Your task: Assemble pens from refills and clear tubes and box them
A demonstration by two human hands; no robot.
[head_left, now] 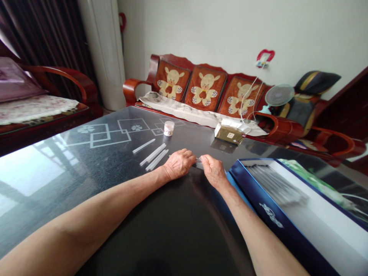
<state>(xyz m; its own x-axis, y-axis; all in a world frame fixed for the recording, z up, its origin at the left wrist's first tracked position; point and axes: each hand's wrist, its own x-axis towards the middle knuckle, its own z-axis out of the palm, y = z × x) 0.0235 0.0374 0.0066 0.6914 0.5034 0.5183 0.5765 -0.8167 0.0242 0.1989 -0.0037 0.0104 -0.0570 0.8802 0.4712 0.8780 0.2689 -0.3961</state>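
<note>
My left hand (180,164) is closed, its fingers curled around one end of a thin, slender piece (198,161). At the other end, my right hand (212,168) pinches it between thumb and fingers. Only a short greyish stretch shows between the two hands, so its exact kind cannot be made out. Just left of my left hand, several whitish translucent sticks (153,156) lie on the dark glossy table (161,226). To the right of my right arm stands an open blue box (270,211) holding a bundle of thin grey, translucent sticks (276,184).
A small white lidded jar (169,128) stands beyond the sticks. Farther right sits a gold-coloured box (229,132) with white material on top. Green-and-white packaging (316,184) lies behind the blue box. A wooden sofa (138,88) with bear-patterned cushions stands past the table.
</note>
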